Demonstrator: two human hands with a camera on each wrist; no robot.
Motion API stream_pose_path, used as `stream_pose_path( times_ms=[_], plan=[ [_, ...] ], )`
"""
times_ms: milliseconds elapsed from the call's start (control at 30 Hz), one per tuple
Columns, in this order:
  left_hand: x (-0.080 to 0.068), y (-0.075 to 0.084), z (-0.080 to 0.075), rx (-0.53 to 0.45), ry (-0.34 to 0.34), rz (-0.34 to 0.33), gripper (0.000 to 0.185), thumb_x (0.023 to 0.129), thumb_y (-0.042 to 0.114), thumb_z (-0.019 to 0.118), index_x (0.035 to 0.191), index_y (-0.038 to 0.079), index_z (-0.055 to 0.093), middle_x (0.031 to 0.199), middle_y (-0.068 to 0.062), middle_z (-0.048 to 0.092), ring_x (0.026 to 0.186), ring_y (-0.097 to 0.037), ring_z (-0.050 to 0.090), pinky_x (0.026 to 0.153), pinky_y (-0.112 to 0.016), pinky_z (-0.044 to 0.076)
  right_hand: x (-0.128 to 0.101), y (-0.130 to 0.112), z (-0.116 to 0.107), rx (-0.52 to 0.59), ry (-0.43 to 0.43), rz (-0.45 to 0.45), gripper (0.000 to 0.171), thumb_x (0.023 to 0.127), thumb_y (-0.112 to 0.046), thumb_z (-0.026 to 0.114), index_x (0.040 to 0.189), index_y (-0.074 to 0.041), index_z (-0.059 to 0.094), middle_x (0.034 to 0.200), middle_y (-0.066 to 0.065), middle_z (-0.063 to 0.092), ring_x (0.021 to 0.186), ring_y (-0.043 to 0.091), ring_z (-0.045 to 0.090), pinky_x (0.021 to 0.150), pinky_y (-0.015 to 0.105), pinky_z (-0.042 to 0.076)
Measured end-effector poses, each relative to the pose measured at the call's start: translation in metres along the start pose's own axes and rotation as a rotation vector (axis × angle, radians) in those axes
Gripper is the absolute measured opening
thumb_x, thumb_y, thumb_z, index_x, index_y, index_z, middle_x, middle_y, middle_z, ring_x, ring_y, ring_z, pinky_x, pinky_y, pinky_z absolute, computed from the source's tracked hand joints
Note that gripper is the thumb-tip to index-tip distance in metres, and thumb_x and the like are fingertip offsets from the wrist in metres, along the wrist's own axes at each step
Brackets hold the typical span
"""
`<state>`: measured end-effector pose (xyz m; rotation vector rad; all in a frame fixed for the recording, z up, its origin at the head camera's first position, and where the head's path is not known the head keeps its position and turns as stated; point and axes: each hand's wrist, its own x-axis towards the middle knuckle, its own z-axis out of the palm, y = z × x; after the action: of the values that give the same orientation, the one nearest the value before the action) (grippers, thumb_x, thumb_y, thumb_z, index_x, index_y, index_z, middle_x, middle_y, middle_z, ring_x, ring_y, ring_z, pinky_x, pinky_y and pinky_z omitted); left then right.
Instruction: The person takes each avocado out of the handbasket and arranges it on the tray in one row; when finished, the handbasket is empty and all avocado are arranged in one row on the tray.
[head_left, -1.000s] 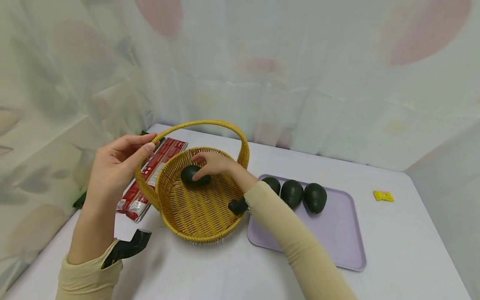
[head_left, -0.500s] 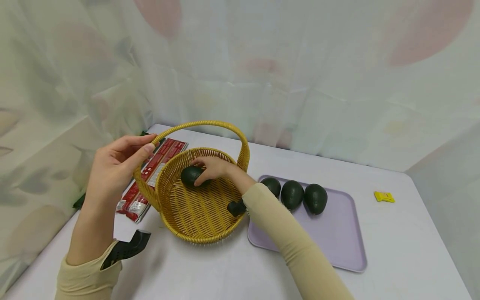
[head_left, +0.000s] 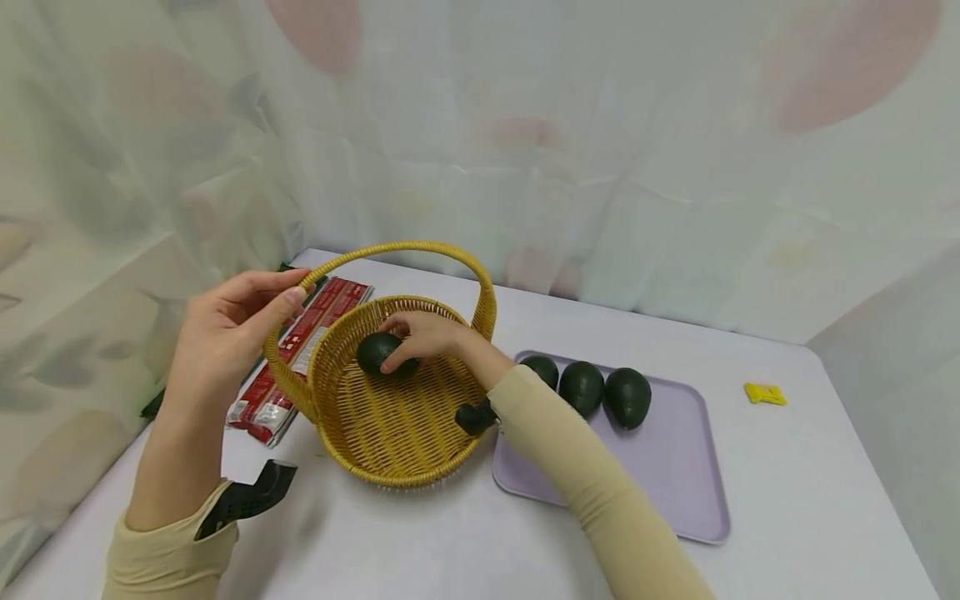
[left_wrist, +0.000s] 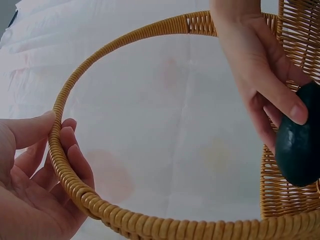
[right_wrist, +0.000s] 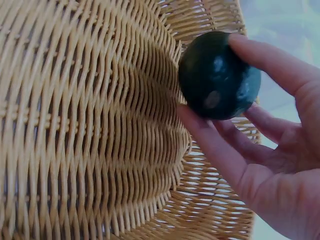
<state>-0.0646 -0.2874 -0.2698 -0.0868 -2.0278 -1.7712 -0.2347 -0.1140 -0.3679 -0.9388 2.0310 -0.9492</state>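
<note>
My left hand (head_left: 238, 321) pinches the handle (left_wrist: 95, 202) of a round yellow wicker basket (head_left: 405, 433) between thumb and fingers. Inside the basket, near its back left wall, my right hand (head_left: 426, 336) holds a dark green avocado (right_wrist: 217, 75). In the right wrist view the thumb lies on one side of the avocado and the fingers on the other, with the woven wall close by. The left wrist view shows the same avocado (left_wrist: 299, 142) under the right thumb, beyond the handle's arch.
Right of the basket is a lilac tray (head_left: 675, 467) with several avocados (head_left: 628, 398) along its back edge, one partly behind the right sleeve. Red packets (head_left: 288, 367) lie left of the basket, partly behind its handle. A small yellow wrapped item (head_left: 765, 393) sits far right.
My right thumb and fingers have closed round the avocado, which has turned slightly in the basket. The left hand keeps its hold on the handle.
</note>
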Motion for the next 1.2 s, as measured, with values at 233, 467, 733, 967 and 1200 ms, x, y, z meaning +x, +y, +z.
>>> stream_pose_path(
  times_ms=[233,467,733,967,1200],
  plan=[
    [0.002,-0.001,-0.001,-0.037,-0.003,0.0,0.024,0.091,0.002,0.066,0.115,0.002,0.071,0.1,-0.003,0.068,0.085,-0.014,0.059,0.07,-0.014,0.051,-0.015,-0.014,0.0,0.189,0.005,0.052,0.063,0.077,-0.018,0.084,0.133,-0.017,0.054,0.123,0.004,0.053,0.098,0.016,0.06,0.081,0.046,0.056],
    [0.001,0.001,-0.003,0.058,0.023,-0.032,0.027,0.092,0.009,0.067,0.118,0.002,0.069,0.099,-0.002,0.067,0.086,-0.014,0.057,0.071,-0.013,0.05,-0.038,-0.017,0.0,0.302,0.031,0.075,0.062,0.077,-0.015,0.084,0.132,-0.019,0.056,0.12,0.004,0.053,0.099,0.018,0.061,0.082,0.047,0.055],
    [0.001,0.001,-0.002,0.073,0.032,-0.034,0.028,0.092,0.011,0.068,0.118,0.0,0.069,0.1,-0.002,0.067,0.085,-0.015,0.057,0.07,-0.013,0.05,-0.068,-0.011,0.002,0.361,0.068,0.103,0.061,0.077,-0.017,0.084,0.131,-0.023,0.057,0.126,0.004,0.051,0.098,0.02,0.062,0.079,0.041,0.056],
    [0.002,0.001,-0.003,0.068,0.026,-0.024,0.027,0.092,0.01,0.067,0.117,-0.001,0.069,0.101,-0.002,0.067,0.085,-0.014,0.057,0.069,-0.012,0.05,-0.094,-0.001,0.003,0.391,0.084,0.114,0.062,0.079,-0.018,0.083,0.134,-0.026,0.055,0.133,0.005,0.048,0.104,0.02,0.06,0.079,0.038,0.056],
    [0.003,0.0,-0.004,0.084,0.029,-0.043,0.028,0.092,0.011,0.067,0.118,0.001,0.068,0.101,-0.002,0.066,0.086,-0.015,0.057,0.069,-0.012,0.05,-0.122,0.008,-0.003,0.376,0.112,0.109,0.064,0.078,-0.02,0.083,0.135,-0.027,0.054,0.133,0.002,0.051,0.102,0.018,0.06,0.074,0.037,0.056]
  ],
)
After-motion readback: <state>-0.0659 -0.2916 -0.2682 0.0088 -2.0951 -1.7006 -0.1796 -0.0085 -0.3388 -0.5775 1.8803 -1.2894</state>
